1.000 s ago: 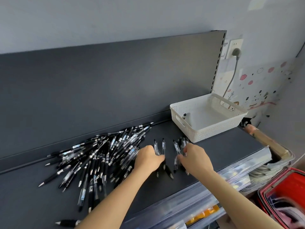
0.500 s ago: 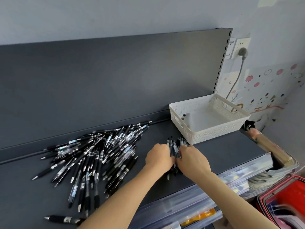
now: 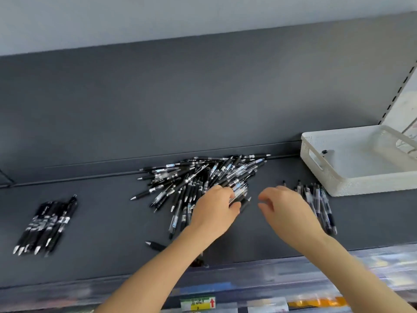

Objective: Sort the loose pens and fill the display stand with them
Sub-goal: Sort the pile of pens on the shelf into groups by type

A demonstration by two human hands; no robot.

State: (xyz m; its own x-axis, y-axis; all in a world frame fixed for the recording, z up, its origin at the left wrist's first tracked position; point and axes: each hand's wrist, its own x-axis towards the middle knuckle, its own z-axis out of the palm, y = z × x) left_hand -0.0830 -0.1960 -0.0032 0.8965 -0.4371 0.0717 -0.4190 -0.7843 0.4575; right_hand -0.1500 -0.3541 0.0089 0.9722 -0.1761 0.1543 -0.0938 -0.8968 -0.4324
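Note:
A big heap of loose black pens [image 3: 203, 175] lies mid-shelf on the dark grey shelf [image 3: 101, 222]. My left hand [image 3: 214, 211] reaches into the heap's near right edge, its fingers curled round a pen or two there. My right hand [image 3: 284, 208] hovers just to the right, fingers loosely bent and holding nothing. Behind it lies a small aligned group of clear-barrelled pens [image 3: 320, 204]. A second sorted group of black pens [image 3: 45, 224] lies at the far left. One stray pen [image 3: 155, 245] lies near my left forearm.
A white perforated basket [image 3: 352, 184] stands at the right end of the shelf, beside the clear-barrelled pens. The shelf's dark back panel [image 3: 180, 98] rises behind. Below the front edge run clear price-label strips with a yellow tag [image 3: 198, 302].
Both hands let go of the small bundle they had pushed together near the basket and moved left; my left hand now grips in the big heap. The view shifted left, showing the far-left group.

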